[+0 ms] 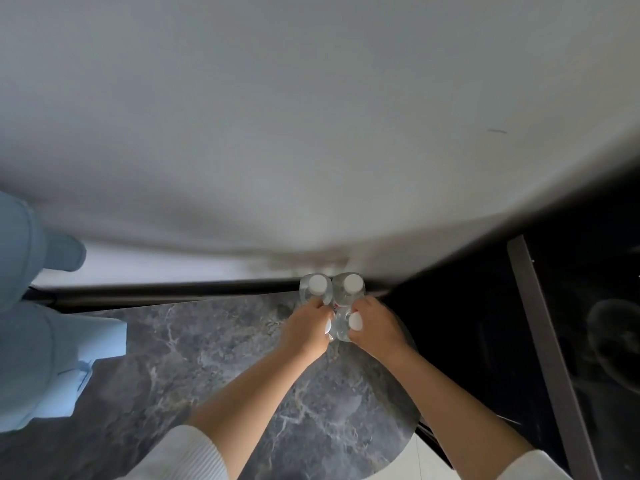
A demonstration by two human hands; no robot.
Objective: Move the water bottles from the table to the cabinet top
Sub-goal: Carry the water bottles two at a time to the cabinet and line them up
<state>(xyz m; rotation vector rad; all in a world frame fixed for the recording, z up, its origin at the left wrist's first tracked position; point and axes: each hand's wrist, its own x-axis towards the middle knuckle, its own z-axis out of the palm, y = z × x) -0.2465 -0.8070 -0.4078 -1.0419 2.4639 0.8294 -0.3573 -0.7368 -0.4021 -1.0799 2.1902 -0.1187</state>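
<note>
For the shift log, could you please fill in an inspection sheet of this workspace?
Surface: dark marbled round table.
Job's things: four white-capped water bottles clustered at the table's far edge.
Clutter: nothing seen.
Hands: left hand and right hand each grip bottles in the cluster.
Cables: nothing seen.
Surroundings: pale wall ahead, dark glass-fronted unit on the right, another person's blue-trousered legs on the left.

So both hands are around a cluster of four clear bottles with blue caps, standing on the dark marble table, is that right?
Not quite: the caps are white, not blue, as the head view shows. The rest holds: the left hand and right hand are curled around a cluster of four clear bottles standing on the dark marble table.
</note>
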